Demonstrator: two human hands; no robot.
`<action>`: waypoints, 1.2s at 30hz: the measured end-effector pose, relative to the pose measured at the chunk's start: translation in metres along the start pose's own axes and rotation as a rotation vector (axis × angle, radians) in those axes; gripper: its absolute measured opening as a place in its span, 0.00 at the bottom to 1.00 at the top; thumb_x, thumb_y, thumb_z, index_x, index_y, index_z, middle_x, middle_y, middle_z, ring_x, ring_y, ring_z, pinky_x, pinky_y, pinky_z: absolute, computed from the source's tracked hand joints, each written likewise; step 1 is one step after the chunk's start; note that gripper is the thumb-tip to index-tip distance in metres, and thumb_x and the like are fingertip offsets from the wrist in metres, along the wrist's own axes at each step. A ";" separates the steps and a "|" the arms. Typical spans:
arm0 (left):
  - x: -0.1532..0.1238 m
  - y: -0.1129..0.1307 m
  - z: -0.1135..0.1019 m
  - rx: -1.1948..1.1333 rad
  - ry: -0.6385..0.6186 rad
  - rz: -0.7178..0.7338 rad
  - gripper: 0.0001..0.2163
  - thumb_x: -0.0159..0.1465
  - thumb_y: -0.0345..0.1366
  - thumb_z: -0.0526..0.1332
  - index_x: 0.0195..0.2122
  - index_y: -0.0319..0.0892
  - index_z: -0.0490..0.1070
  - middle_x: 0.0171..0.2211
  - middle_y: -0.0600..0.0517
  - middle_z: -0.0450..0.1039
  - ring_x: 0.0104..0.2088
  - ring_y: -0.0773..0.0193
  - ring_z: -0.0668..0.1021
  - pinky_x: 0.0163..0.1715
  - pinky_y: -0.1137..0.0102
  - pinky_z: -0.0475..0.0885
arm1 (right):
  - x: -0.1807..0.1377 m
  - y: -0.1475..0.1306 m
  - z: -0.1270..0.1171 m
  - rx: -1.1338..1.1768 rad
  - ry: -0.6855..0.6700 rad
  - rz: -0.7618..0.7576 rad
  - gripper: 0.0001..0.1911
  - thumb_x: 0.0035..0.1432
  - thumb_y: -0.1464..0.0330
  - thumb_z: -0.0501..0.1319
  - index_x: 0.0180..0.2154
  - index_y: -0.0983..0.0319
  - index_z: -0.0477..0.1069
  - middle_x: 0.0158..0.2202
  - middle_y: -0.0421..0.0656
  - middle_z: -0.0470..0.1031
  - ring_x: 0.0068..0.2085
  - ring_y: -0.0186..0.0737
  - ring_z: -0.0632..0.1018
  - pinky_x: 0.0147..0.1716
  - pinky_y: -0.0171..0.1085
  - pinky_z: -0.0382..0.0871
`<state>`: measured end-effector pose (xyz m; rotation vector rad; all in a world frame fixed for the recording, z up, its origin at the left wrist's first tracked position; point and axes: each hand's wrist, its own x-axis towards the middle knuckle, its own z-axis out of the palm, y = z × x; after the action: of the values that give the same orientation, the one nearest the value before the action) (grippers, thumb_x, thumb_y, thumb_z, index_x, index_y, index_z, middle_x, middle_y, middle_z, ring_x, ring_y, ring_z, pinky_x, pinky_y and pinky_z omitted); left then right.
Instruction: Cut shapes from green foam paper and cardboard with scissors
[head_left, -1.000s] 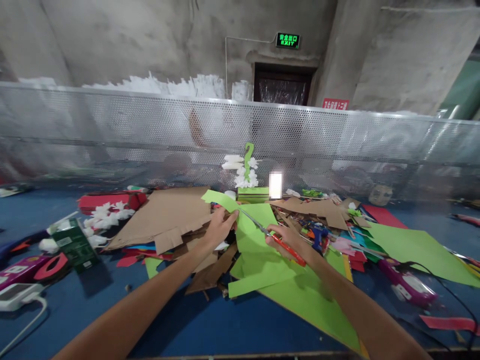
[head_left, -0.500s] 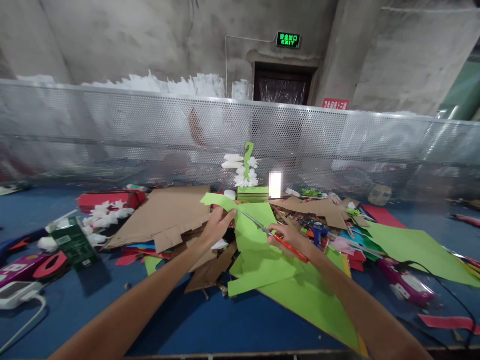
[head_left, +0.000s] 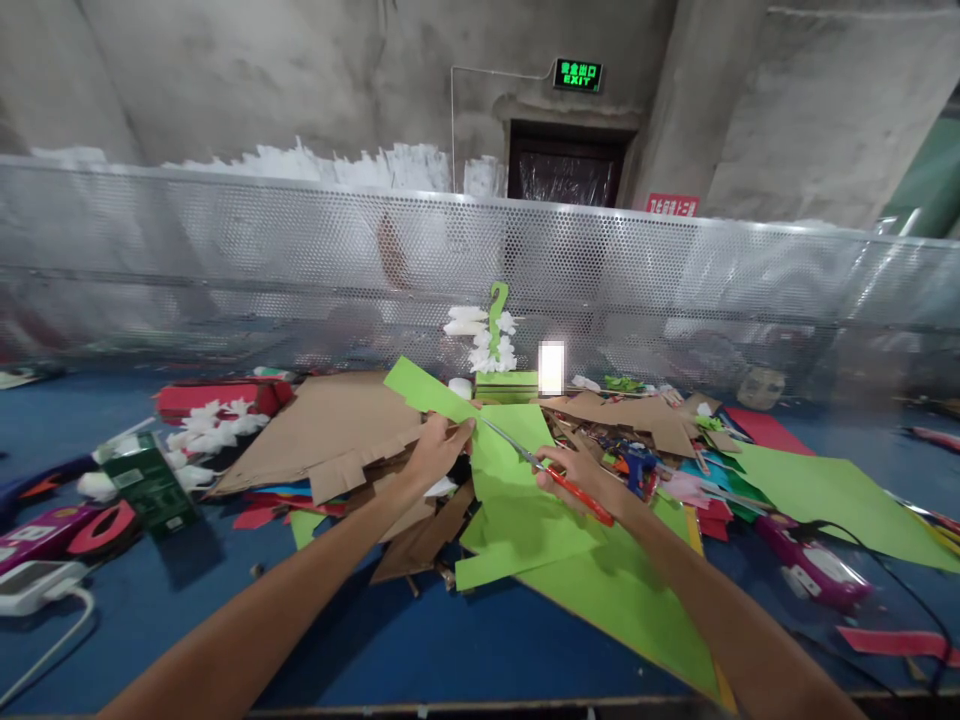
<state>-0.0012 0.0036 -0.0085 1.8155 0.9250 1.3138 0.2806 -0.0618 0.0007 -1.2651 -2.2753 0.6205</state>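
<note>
Between the hands: green paper strip [head_left: 450, 405], long axis running up-left from the fingers.
Left hand [head_left: 433, 452]: pinched on the strip.
Right hand [head_left: 577, 478]: closed around red-handled scissors [head_left: 546, 470], blades pointing up-left.

You face bare grey concrete walls [head_left: 225, 70] — a dark doorway [head_left: 564, 165] sits under a glowing green exit sign [head_left: 577, 75], with a red notice [head_left: 671, 205] to its right. A perforated metal screen [head_left: 225, 260] spans the far edge of your blue worktop [head_left: 450, 650].
</note>
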 end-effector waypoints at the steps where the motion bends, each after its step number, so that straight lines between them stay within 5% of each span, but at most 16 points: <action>1: 0.000 0.001 0.000 -0.002 0.003 -0.002 0.14 0.67 0.48 0.63 0.35 0.42 0.71 0.19 0.55 0.71 0.22 0.63 0.74 0.26 0.69 0.68 | 0.000 -0.001 0.000 0.003 0.002 0.000 0.34 0.64 0.38 0.54 0.46 0.62 0.73 0.29 0.40 0.72 0.28 0.38 0.69 0.28 0.35 0.60; 8: -0.001 0.003 0.001 0.027 0.000 -0.044 0.16 0.65 0.50 0.63 0.28 0.42 0.70 0.19 0.53 0.72 0.21 0.63 0.74 0.27 0.68 0.68 | -0.001 -0.005 -0.001 0.026 0.014 0.012 0.31 0.64 0.39 0.56 0.41 0.61 0.72 0.26 0.38 0.69 0.26 0.37 0.68 0.27 0.35 0.57; 13: 0.000 0.005 0.002 -0.026 0.003 -0.023 0.14 0.65 0.49 0.63 0.35 0.42 0.71 0.19 0.55 0.71 0.21 0.63 0.74 0.26 0.69 0.68 | 0.000 -0.003 0.000 0.046 0.001 0.035 0.30 0.65 0.40 0.56 0.42 0.61 0.72 0.25 0.38 0.71 0.25 0.38 0.68 0.26 0.36 0.57; 21: -0.002 0.008 0.005 -0.018 0.014 -0.012 0.13 0.64 0.48 0.65 0.37 0.42 0.72 0.18 0.56 0.71 0.20 0.64 0.73 0.25 0.70 0.68 | -0.001 -0.002 0.001 -0.026 0.019 -0.047 0.31 0.68 0.42 0.54 0.47 0.62 0.74 0.36 0.46 0.78 0.33 0.43 0.76 0.33 0.37 0.64; 36: -0.002 0.001 0.005 -0.023 0.015 -0.018 0.11 0.66 0.46 0.63 0.35 0.43 0.70 0.19 0.56 0.71 0.21 0.64 0.73 0.26 0.70 0.68 | 0.001 0.003 0.003 0.023 0.038 0.009 0.27 0.66 0.43 0.58 0.43 0.61 0.74 0.29 0.40 0.73 0.30 0.39 0.71 0.31 0.35 0.60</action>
<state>0.0035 0.0007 -0.0101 1.7782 0.9281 1.3229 0.2804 -0.0603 -0.0027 -1.2667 -2.2266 0.6187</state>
